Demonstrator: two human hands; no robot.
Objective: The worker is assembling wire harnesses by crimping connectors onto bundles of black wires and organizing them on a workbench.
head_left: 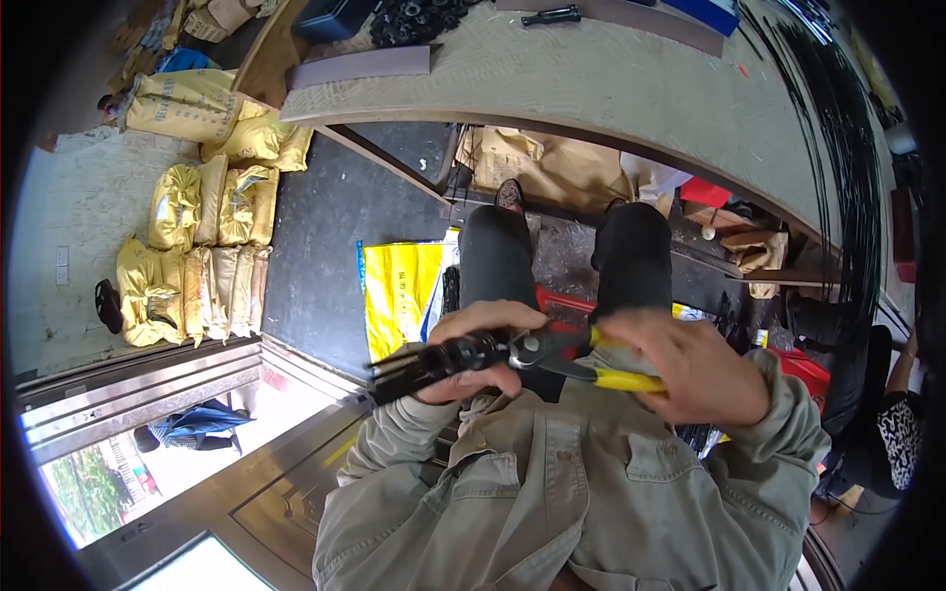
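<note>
A bundle of black rod-like parts with rounded joints (434, 366) lies in my left hand (480, 317), whose fingers and thumb are closed round it. Its long thin ends stick out to the left, past the hand. In my right hand (698, 366) are pliers (625, 380) with yellow and dark handles, one handle below the fingers. The metal jaws meet the right end of the bundle, beside my left thumb. Whether they bite on a part is too small to tell. The right fingers are partly blurred. Both hands are above my lap.
A workbench (611, 74) spans the far side, bearing a pile of small black parts (419, 20) and long black strips (838, 138). Yellow sacks (212, 286) stand stacked at left. A yellow bag (402, 295) lies by my legs. Another person (899, 438) is at far right.
</note>
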